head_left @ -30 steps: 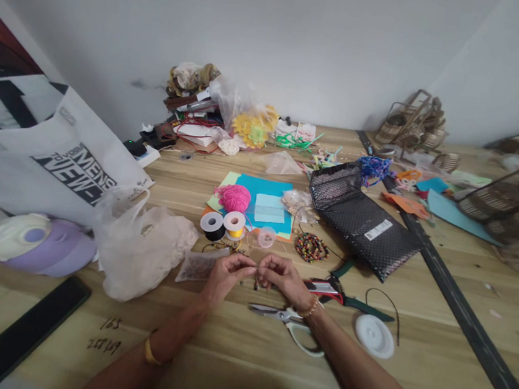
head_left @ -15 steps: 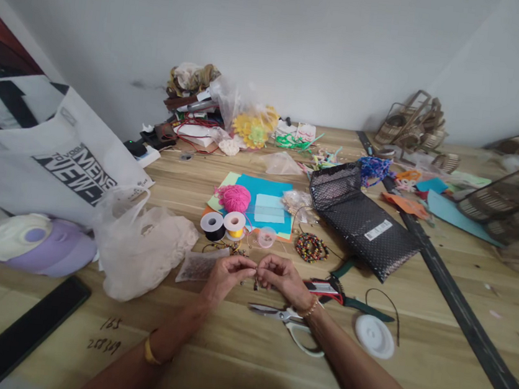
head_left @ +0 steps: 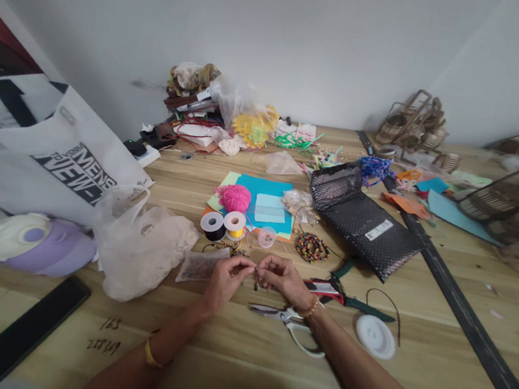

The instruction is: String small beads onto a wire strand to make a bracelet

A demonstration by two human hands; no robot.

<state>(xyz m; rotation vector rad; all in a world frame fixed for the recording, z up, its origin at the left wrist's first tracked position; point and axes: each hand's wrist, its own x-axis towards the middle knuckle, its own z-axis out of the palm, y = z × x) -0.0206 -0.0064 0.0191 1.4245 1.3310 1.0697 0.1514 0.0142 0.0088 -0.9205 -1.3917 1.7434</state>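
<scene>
Over table [head_left: 240,361], left hand [head_left: 225,278] and right hand [head_left: 280,278] pinching dark piece [head_left: 256,284]; bag [head_left: 51,149] reading "MENS"

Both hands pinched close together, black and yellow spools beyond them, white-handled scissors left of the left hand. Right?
No: the white-handled scissors lie by the right wrist, per the head view. Left hand and right hand pinched close together, black spool and yellow spool beyond: stands.
</scene>
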